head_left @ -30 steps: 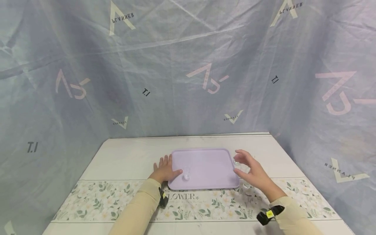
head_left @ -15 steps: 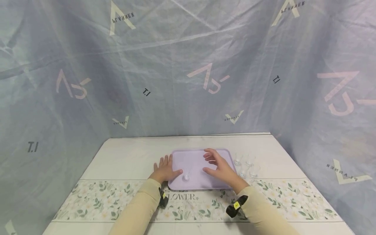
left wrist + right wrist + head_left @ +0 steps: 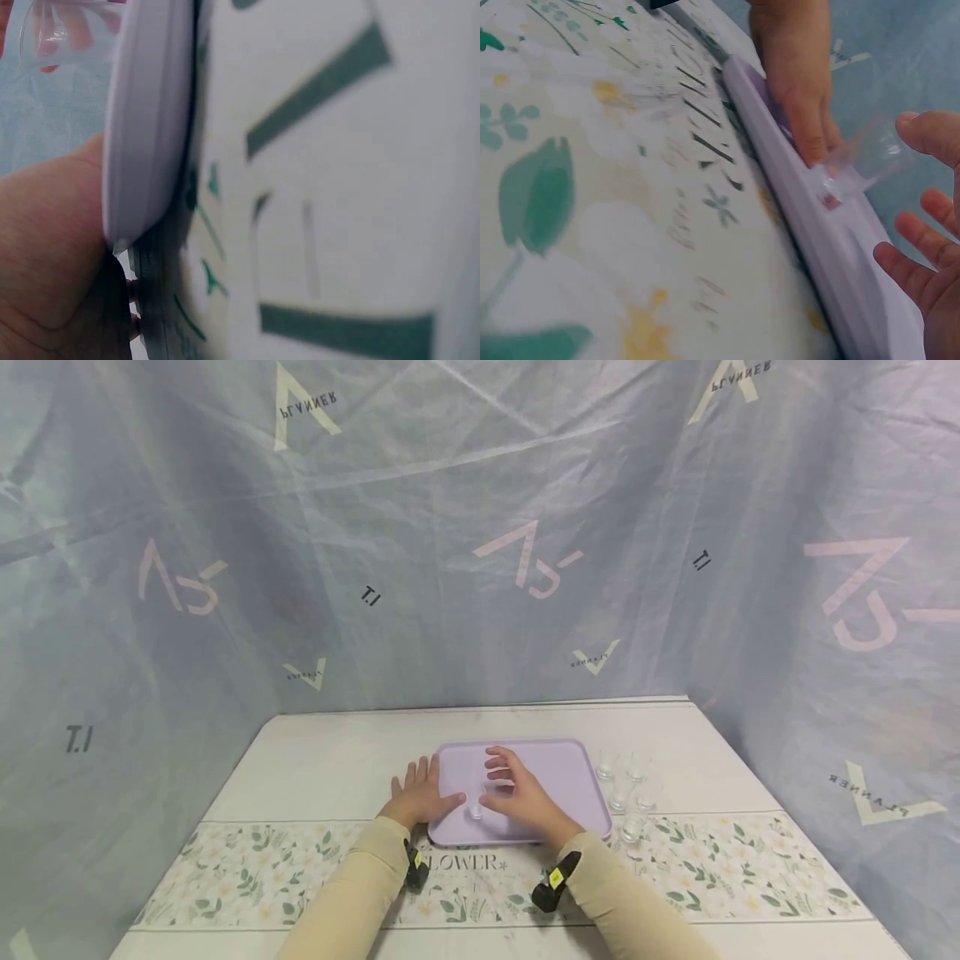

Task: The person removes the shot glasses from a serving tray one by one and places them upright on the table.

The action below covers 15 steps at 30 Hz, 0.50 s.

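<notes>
A lilac tray [image 3: 543,777] lies on the table. One small clear glass [image 3: 476,811] stands on it, near its left end. My left hand [image 3: 422,793] rests over the tray's left edge with straight, spread fingers, its thumb near the glass. Beside the glass on the right is my right hand [image 3: 521,793], fingers bent and spread, thumb apart from them. In the right wrist view the thumb [image 3: 930,135] of that hand is close to the glass [image 3: 866,161], and I see a gap to its other fingers. Whether it touches cannot be told. The left wrist view shows the glass [image 3: 71,34] above the tray's rim [image 3: 146,127].
Several more clear glasses [image 3: 619,799] stand on the table just right of the tray. A floral band [image 3: 300,877] runs across the white tabletop [image 3: 330,760]. Grey-blue curtains [image 3: 450,527] enclose the back and sides.
My right hand has moved left, from beside the glasses at the tray's right edge to the glass on the tray. My left hand and the tray have stayed put.
</notes>
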### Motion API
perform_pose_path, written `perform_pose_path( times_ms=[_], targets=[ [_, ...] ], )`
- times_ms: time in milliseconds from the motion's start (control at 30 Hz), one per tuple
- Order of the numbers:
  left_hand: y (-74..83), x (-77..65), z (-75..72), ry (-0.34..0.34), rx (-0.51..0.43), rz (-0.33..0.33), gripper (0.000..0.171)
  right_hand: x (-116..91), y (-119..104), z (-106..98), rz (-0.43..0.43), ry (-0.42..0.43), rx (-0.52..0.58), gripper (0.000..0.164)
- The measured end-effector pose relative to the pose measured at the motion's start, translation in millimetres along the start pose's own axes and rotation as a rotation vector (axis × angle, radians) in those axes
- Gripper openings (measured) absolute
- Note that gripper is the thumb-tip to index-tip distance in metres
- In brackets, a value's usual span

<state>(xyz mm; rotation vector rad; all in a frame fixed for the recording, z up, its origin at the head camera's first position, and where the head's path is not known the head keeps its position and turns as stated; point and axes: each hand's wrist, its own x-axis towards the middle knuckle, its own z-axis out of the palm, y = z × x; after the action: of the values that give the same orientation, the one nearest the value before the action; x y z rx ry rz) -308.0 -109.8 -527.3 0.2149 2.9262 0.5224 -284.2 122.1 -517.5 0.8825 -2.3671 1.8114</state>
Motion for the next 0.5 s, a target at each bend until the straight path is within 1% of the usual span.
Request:
perform_pose_path(
  times_ms=[33,133,267,333,433,500],
  targets=[
    [-0.2,-0.3,0.3,0.008,-0.005,0.005,0.107,0,1,2,0.003,-0.001,0.0,0.079],
    [4.2,-5.9,-5.3,0.002,-0.007,0.004,0.106,-1,4,8,0.019,-0.012,-0.005,0.082],
    [12.5,-16.5,-14.5,-0.004,-0.003,0.0,0.101,-3,5,13,0.029,-0.021,-0.001,0.084],
    [14.1,-18.8,-15.7,0.0,-0.006,-0.001,0.099,-3,4,15,0.028,-0.021,-0.003,0.084],
    [9.7,-14.0,-11.4,0.007,-0.003,0.003,0.102,-2,3,17,0.017,-0.018,-0.013,0.084],
    [5.1,-8.2,-6.1,0.012,-0.008,0.008,0.105,-2,-2,19,0.01,-0.018,-0.023,0.084]
  ],
)
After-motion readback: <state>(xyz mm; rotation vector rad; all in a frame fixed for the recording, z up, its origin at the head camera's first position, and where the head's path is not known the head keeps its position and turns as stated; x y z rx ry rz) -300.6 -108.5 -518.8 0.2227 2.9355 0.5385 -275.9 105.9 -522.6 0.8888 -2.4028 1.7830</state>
